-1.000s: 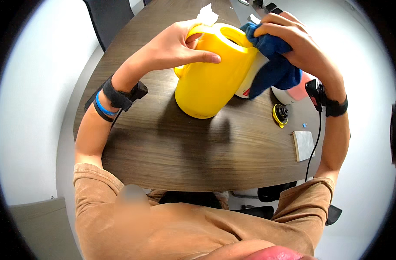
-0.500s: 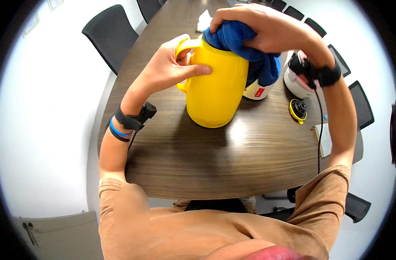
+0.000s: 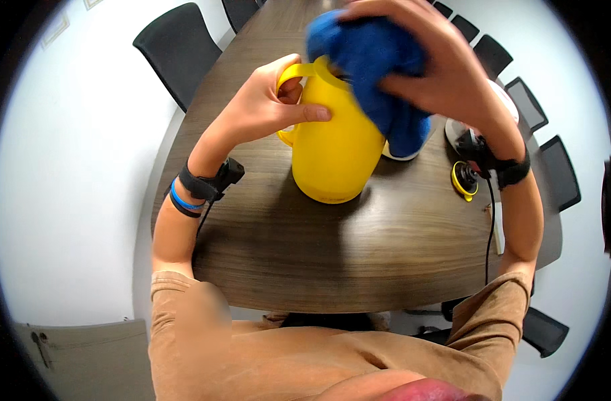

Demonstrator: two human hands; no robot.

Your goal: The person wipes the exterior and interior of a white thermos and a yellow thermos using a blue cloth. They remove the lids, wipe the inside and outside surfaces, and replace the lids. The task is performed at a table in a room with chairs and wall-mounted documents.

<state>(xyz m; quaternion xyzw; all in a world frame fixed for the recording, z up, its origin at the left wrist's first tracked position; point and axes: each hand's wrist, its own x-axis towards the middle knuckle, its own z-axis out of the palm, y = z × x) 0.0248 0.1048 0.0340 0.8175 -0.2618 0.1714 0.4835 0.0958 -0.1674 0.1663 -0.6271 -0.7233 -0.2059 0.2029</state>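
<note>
A yellow thermos jug [image 3: 335, 147] stands slightly tilted on the dark wooden table, its mouth partly uncovered. My left hand [image 3: 272, 103] is closed round the jug's handle, the thumb lying along its side. In my right hand [image 3: 439, 73] is a bunched blue cloth [image 3: 379, 67], held just above and beside the jug's rim; part of it hangs down along the jug's right side. The jug's black and yellow lid [image 3: 464, 180] lies on the table to the right. Behind the cloth, a white container [image 3: 400, 156] shows only at its base.
A white, round appliance [image 3: 455, 134] is largely hidden behind my right forearm. At the table's right edge lies a notebook [image 3: 499, 230], partly covered by that arm. Black chairs [image 3: 177, 53] line both sides of the wooden table [image 3: 272, 254].
My right hand has lifted the blue cloth up from the jug's mouth, baring part of the rim. The jug leans a little more, with my left hand still on its handle.
</note>
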